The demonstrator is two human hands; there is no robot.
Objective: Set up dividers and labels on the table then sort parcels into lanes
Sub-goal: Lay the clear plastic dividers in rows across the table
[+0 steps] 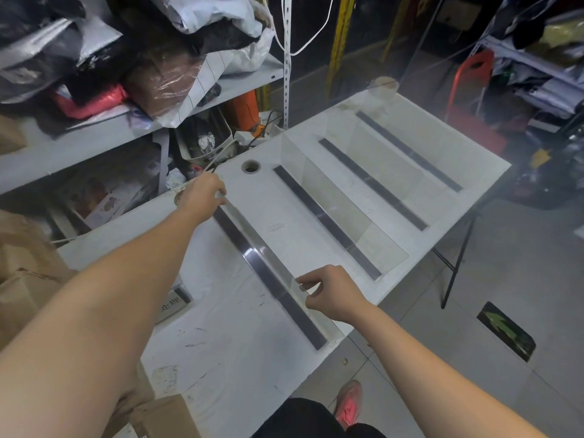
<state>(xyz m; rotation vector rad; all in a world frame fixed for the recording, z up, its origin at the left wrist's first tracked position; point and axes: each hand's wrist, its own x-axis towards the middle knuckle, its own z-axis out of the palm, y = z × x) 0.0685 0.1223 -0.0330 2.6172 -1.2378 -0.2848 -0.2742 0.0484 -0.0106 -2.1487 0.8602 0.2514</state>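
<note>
Clear acrylic divider (257, 248) sits edge-on along the nearest dark strip (303, 314) on the white table (227, 358), so from up here it's mostly a thin shiny line. Left hand (202, 192) has its fingers curled over the far end of its top edge. Right hand (331, 294) pinches the near end between thumb and fingertips, a bit short of the table's front edge. Can't tell if the bottom is seated in the strip. Second divider (347, 210) stands on the next strip over, with a lane of white tabletop between the two. Label (175, 303) lies half hidden under the left forearm. Shelf (94, 140) crowds the left side, open floor (474, 311) on the right
</note>
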